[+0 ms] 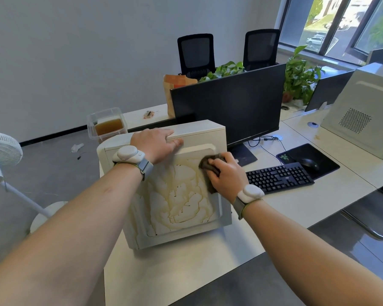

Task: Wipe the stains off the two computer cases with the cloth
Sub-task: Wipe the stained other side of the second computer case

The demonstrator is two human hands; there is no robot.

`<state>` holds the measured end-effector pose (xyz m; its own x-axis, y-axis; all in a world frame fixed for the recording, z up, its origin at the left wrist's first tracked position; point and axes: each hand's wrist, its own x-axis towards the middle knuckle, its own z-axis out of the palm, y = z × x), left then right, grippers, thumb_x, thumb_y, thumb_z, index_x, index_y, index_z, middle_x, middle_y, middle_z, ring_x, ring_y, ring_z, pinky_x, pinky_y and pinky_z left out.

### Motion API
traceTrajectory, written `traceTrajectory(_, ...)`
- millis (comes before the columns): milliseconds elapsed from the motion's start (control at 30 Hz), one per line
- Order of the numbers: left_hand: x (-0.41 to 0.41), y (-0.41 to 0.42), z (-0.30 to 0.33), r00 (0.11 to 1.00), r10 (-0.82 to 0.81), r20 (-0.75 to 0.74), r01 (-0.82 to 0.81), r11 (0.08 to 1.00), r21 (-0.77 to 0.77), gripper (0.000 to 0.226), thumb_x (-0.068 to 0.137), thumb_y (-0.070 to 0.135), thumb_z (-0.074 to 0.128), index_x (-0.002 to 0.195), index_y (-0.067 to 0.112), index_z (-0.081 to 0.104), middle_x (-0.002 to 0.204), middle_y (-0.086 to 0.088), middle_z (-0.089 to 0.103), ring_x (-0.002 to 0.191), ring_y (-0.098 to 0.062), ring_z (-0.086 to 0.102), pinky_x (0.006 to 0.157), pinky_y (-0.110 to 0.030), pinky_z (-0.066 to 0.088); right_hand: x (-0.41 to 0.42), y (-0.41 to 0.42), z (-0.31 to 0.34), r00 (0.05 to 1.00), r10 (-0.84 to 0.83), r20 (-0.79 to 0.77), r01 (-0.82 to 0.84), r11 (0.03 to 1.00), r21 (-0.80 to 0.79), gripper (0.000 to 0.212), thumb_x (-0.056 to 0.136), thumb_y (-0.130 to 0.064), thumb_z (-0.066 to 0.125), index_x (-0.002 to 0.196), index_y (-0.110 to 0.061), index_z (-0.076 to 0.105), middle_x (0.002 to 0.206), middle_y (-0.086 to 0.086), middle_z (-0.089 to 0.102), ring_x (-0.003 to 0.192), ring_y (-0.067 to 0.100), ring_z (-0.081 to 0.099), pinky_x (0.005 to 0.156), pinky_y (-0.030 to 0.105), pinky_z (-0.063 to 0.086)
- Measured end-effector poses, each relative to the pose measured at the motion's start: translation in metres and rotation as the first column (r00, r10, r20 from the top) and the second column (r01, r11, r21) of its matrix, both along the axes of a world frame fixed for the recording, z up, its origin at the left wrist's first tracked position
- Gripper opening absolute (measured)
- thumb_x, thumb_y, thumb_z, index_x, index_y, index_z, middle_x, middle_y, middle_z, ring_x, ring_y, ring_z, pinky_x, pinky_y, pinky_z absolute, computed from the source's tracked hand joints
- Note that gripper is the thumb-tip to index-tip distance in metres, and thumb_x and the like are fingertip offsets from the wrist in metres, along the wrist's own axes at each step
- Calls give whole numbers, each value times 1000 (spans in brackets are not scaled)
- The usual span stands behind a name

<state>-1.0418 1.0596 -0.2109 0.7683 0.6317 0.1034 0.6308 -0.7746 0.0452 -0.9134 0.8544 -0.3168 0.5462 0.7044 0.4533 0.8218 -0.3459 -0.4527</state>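
Case stands upright on the desk at centre, its side panel streaked with yellowish stains. The left hand lies flat over its top edge at 11 o'clock, gripping nothing. The right hand clutches the cloth against the panel's upper right; a second case sits at 2 o'clock.
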Motion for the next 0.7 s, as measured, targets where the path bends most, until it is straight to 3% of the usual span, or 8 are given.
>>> traceTrajectory(133, -2, -2, -1, 1000, -11, 16, 10, 1000, 20, 65, 94, 79, 32, 132, 36, 62, 131, 4, 68, 117, -29, 61, 93, -43, 51, 2, -5, -6, 996, -39, -75, 31, 994, -102, 18, 88, -31, 70, 92, -15, 66, 102, -1, 52, 71, 26, 58, 61, 37, 55)
traceTrajectory(300, -1, -1, 1, 1000, -12, 15, 12, 1000, 11, 65, 94, 79, 33, 137, 39, 59, 136, 4, 65, 121, -29, 60, 95, -42, 49, 4, 11, 30, 998, -67, 3, 66, 989, 133, 19, 91, -23, 69, 109, -21, 73, 112, 0, 58, 79, 17, 58, 63, 26, 50)
traceTrajectory(433, -2, -2, 0, 1000, -17, 25, 16, 1000, 15, 64, 95, 78, 33, 133, 36, 62, 131, 4, 68, 116, -28, 62, 93, -43, 52, 7, 8, 17, 998, -52, 43, 54, 998, -38, 12, 88, -16, 70, 100, -16, 73, 100, 2, 52, 69, 28, 57, 54, 29, 47)
traceTrajectory(567, 0, 0, 2, 1000, -5, 17, 5, 1000, 7, 65, 95, 79, 32, 139, 39, 59, 136, 4, 65, 121, -28, 60, 95, -43, 51, 2, 4, 19, 994, -104, 27, 108, 955, -277, 15, 91, -21, 61, 100, -18, 71, 96, -3, 44, 72, 26, 53, 60, 30, 43)
traceTrajectory(700, 0, 1, 0, 1000, -6, 14, 6, 1000, 14, 68, 94, 81, 31, 140, 39, 57, 137, 4, 65, 121, -27, 60, 94, -43, 52, 6, 12, 44, 992, -113, -55, 112, 993, -20, 15, 92, -25, 65, 102, -22, 74, 97, -3, 50, 74, 22, 56, 65, 33, 52)
